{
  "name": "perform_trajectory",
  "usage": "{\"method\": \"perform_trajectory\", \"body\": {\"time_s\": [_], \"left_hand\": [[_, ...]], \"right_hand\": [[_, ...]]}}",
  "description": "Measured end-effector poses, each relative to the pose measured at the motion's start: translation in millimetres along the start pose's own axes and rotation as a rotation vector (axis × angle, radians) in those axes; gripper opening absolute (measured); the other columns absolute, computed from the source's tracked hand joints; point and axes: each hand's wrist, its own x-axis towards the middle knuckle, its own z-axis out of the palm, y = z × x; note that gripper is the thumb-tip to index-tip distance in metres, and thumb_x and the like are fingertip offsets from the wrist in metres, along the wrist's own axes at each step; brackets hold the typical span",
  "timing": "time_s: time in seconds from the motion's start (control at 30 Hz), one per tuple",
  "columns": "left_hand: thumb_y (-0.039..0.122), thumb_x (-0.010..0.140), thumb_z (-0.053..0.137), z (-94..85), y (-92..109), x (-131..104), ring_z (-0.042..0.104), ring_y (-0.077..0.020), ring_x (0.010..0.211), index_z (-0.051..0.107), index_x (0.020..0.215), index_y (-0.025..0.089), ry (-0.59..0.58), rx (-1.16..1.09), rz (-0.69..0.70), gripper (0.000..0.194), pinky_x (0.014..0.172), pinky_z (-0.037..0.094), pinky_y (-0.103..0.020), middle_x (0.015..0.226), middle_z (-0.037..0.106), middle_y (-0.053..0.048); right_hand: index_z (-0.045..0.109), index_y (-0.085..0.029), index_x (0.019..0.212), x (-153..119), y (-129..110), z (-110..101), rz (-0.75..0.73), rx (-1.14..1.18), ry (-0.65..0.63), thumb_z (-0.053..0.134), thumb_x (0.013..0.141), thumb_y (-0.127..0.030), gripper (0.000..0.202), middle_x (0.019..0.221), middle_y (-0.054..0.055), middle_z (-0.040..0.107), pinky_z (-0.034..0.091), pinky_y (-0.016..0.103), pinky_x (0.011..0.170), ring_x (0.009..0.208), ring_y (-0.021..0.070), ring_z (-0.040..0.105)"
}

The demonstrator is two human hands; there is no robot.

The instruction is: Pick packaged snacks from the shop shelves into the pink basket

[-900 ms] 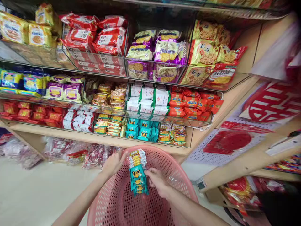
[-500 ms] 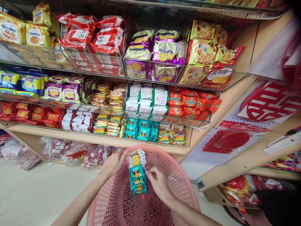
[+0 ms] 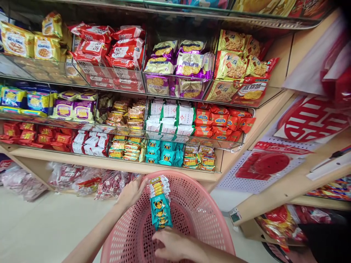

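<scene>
Reaching across the bottom centre of the frame, the right hand (image 3: 171, 244) has its fingers partly curled at the near end of 1 overlapping column of packets; its fingertips are hidden, so I cannot tell whether it grips anything. That column lies inside the pink basket (image 3: 208, 212), lower centre, and has 2 kinds: teal packets (image 3: 160, 212) nearer and white-and-yellow packets (image 3: 159, 188) beyond. They overlap in line, probably so that every front shows. The left hand (image 3: 131, 190), just left of the column, appears folded over the basket's rim, likely to steady it. The right forearm hides part of the basket's near side.

Pale floor (image 3: 55, 223) fills the lower left, with plastic-bagged goods (image 3: 109, 184) beyond it under the lowest shelf (image 3: 90, 160). The basket's far rim stands in front of that shelf's edge. Above, across the middle, sit more teal sachets (image 3: 167, 151) and orange packets (image 3: 219, 120). Higher up are purple-and-cream biscuits (image 3: 189, 64), red packs (image 3: 124, 51) and, upper left, gold cookie packs (image 3: 19, 38); clear panels (image 3: 123, 78) stand before these goods. Red decorations (image 3: 312, 118) hang at the right.
</scene>
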Motion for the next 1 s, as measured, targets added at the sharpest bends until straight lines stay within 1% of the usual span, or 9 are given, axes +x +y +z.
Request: {"method": "perform_trajectory", "body": {"time_s": [0.17, 0.37, 0.43, 0.53, 0.6, 0.7, 0.8, 0.9, 1.0], "left_hand": [[0.047, 0.095, 0.021, -1.2, 0.6, 0.0, 0.063, -0.0227, 0.106, 0.045, 0.126, 0.022, -0.003, -0.004, 0.002, 0.047, 0.086, 0.046, -0.033, 0.108, 0.069, -0.011], [0.048, 0.095, 0.020, -1.4, 1.3, -1.3, 0.063, -0.0226, 0.106, 0.044, 0.127, 0.023, 0.004, -0.013, 0.002, 0.048, 0.087, 0.046, -0.033, 0.107, 0.069, -0.011], [0.048, 0.095, 0.019, -1.7, 1.8, -1.4, 0.064, -0.0229, 0.105, 0.045, 0.126, 0.023, -0.001, -0.005, 0.003, 0.048, 0.086, 0.047, -0.034, 0.106, 0.069, -0.011], [0.048, 0.095, 0.019, -2.2, 2.5, -1.0, 0.064, -0.0233, 0.104, 0.045, 0.125, 0.022, -0.008, 0.015, -0.002, 0.048, 0.084, 0.047, -0.033, 0.106, 0.069, -0.011], [0.049, 0.094, 0.018, -2.6, 2.8, -0.6, 0.065, -0.0231, 0.104, 0.045, 0.126, 0.022, -0.016, 0.024, -0.008, 0.049, 0.084, 0.047, -0.033, 0.107, 0.070, -0.011], [0.050, 0.094, 0.018, -3.2, 3.4, -0.1, 0.065, -0.0235, 0.104, 0.044, 0.126, 0.022, -0.017, 0.024, -0.013, 0.050, 0.084, 0.047, -0.032, 0.106, 0.070, -0.011], [0.051, 0.094, 0.018, -3.8, 4.0, -0.1, 0.065, -0.0241, 0.104, 0.046, 0.125, 0.023, -0.018, 0.024, -0.019, 0.051, 0.083, 0.047, -0.033, 0.106, 0.070, -0.011], [0.050, 0.094, 0.017, -4.3, 4.4, -0.5, 0.064, -0.0234, 0.106, 0.046, 0.126, 0.023, -0.020, 0.006, -0.025, 0.051, 0.085, 0.046, -0.033, 0.107, 0.070, -0.010], [0.050, 0.094, 0.017, -4.9, 4.3, -0.9, 0.063, -0.0235, 0.107, 0.045, 0.127, 0.023, -0.016, -0.016, -0.029, 0.052, 0.086, 0.046, -0.033, 0.107, 0.070, -0.010]], "right_hand": [[0.065, -0.020, 0.112, 3.3, 1.1, -5.7, 0.029, -0.055, 0.007, 0.057, 0.074, -0.031, 0.040, 0.108, 0.008, 0.069, 0.045, 0.027, 0.082, 0.099, 0.0220, 0.062], [0.063, -0.021, 0.115, 2.1, 2.4, -10.5, 0.038, -0.019, 0.016, 0.056, 0.075, -0.030, 0.042, 0.114, 0.008, 0.067, 0.044, 0.027, 0.084, 0.104, 0.0212, 0.060], [0.062, -0.021, 0.116, -0.5, -0.9, -12.1, 0.044, -0.014, 0.003, 0.057, 0.074, -0.030, 0.043, 0.114, 0.008, 0.066, 0.045, 0.028, 0.086, 0.105, 0.0217, 0.060], [0.059, -0.021, 0.121, -4.9, -11.3, -13.2, 0.037, 0.027, -0.033, 0.058, 0.074, -0.034, 0.049, 0.117, 0.010, 0.065, 0.046, 0.032, 0.086, 0.106, 0.0253, 0.061], [0.051, -0.021, 0.130, -5.4, -20.0, -11.9, 0.022, 0.100, -0.044, 0.059, 0.072, -0.035, 0.060, 0.119, 0.010, 0.065, 0.048, 0.033, 0.084, 0.104, 0.0269, 0.062], [0.030, -0.021, 0.144, 0.1, -32.7, -8.0, 0.003, 0.254, -0.031, 0.062, 0.068, -0.034, 0.083, 0.126, 0.010, 0.060, 0.050, 0.029, 0.080, 0.100, 0.0246, 0.063], [0.011, -0.015, 0.148, 10.4, -44.9, -6.8, 0.046, 0.382, -0.019, 0.063, 0.069, -0.036, 0.097, 0.125, 0.013, 0.060, 0.049, 0.029, 0.082, 0.104, 0.0238, 0.062], [0.006, -0.013, 0.148, 20.4, -56.1, -10.4, 0.157, 0.453, 0.033, 0.062, 0.068, -0.034, 0.100, 0.115, 0.012, 0.066, 0.048, 0.033, 0.085, 0.104, 0.0240, 0.061], [0.001, -0.012, 0.148, 28.5, -61.2, -12.8, 0.213, 0.533, 0.118, 0.062, 0.067, -0.028, 0.102, 0.116, 0.013, 0.065, 0.049, 0.030, 0.076, 0.096, 0.0214, 0.064]]}}
